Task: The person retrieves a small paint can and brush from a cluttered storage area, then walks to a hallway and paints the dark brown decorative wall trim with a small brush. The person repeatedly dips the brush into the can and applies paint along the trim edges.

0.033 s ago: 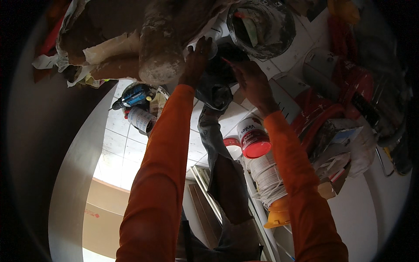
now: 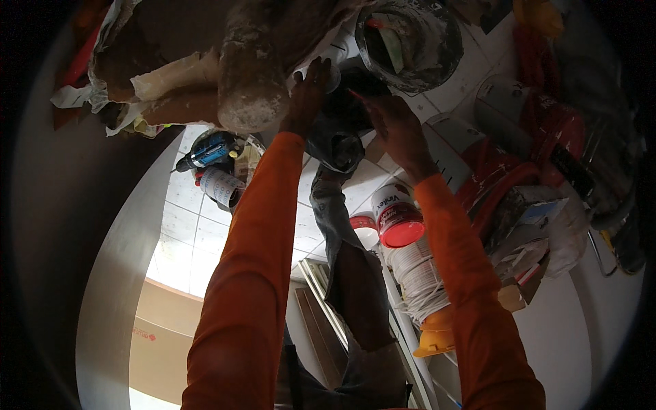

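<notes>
- Both hands are apart at the upper middle, reaching ahead of the orange sleeves [image 2: 249,260]. Left hand [image 2: 307,99] has its fingers stretched forward beside a pale, translucent round piece [image 2: 333,79]; whether it grips that or only touches it, I cannot tell.
- Right hand [image 2: 398,130] appears pinched on a slim red object [image 2: 356,95], whose exact kind is too dark to make out. It points from the fingers toward the left hand, over a dark mass [image 2: 347,109] between the two.
- Step in hand, as I judge it: close work with the red object, the left hand perhaps steadying something. A next move would call for a firm right-hand pinch and a clear sight of the tip, which shadow makes hard.
- Just beyond the right hand, a plaster-smeared bucket [image 2: 447,58] holds a pale green piece [image 2: 392,49] with orange-red near it.
- Left of the left forearm, a round container [image 2: 258,147] carries a blue-and-black power drill [image 2: 208,150] and a printed cylinder [image 2: 220,183].
- Near the right forearm, a white paint tub [image 2: 389,198] has its red lid [image 2: 402,232] on, so its contents are hidden. White cable [image 2: 413,273] is coiled next to it, with a yellow hard hat [image 2: 435,335] below.
- Farther right lie red-and-white pails [image 2: 502,102]; what they hold cannot be seen.
- At upper left, a torn paper sack [image 2: 174,72] shows ragged edges; its contents are unclear.
</notes>
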Demonstrator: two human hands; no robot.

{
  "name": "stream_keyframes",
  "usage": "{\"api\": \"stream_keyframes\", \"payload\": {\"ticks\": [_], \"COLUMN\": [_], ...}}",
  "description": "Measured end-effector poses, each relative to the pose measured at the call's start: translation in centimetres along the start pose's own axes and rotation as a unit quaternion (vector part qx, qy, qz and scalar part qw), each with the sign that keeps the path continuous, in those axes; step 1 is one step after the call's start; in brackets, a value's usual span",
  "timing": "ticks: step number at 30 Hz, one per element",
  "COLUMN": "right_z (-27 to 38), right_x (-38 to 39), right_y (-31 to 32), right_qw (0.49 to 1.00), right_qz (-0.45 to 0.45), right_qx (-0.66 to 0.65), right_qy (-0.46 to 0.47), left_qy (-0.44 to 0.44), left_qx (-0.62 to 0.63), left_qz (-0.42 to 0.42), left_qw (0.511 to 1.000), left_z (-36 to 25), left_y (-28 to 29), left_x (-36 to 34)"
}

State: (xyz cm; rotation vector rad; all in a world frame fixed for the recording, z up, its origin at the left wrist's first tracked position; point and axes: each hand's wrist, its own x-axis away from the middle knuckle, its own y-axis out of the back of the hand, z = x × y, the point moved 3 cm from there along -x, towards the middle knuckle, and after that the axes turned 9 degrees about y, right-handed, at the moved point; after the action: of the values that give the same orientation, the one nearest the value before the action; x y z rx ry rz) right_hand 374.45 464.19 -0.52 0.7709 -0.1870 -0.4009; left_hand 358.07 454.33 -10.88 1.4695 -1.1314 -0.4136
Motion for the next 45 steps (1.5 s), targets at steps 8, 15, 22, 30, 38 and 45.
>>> {"api": "stream_keyframes", "payload": {"ticks": [8,15,22,30,38,45], "right_z": [0.4,-0.7,1.9,4.6,11.6,15.1], "right_x": [-0.3,0.4,-1.1,2.1,5.1,6.1], "right_y": [-0.6,-0.9,-0.8,2.4,4.2,5.2], "right_qw": [0.966,0.97,0.978,0.883,0.849,0.92], "right_qz": [-0.102,-0.104,-0.087,-0.283,-0.321,-0.246], "right_qx": [-0.164,-0.05,-0.022,-0.195,-0.103,0.07], "right_qy": [-0.171,-0.213,-0.189,-0.319,-0.407,-0.298], "left_qy": [-0.01,-0.02,-0.01,0.329,0.498,0.458], "left_qx": [-0.059,-0.024,0.049,0.292,0.199,0.24], "left_qz": [-0.045,-0.05,-0.08,-0.175,-0.13,-0.086], "left_qw": [0.997,0.998,0.996,0.881,0.834,0.851], "left_z": [0.7,0.5,4.3,6.9,14.6,17.7], "left_y": [0.3,-0.6,-5.1,-0.5,-3.1,-5.2], "left_x": [0.5,0.4,2.8,8.4,0.2,-1.3]}}
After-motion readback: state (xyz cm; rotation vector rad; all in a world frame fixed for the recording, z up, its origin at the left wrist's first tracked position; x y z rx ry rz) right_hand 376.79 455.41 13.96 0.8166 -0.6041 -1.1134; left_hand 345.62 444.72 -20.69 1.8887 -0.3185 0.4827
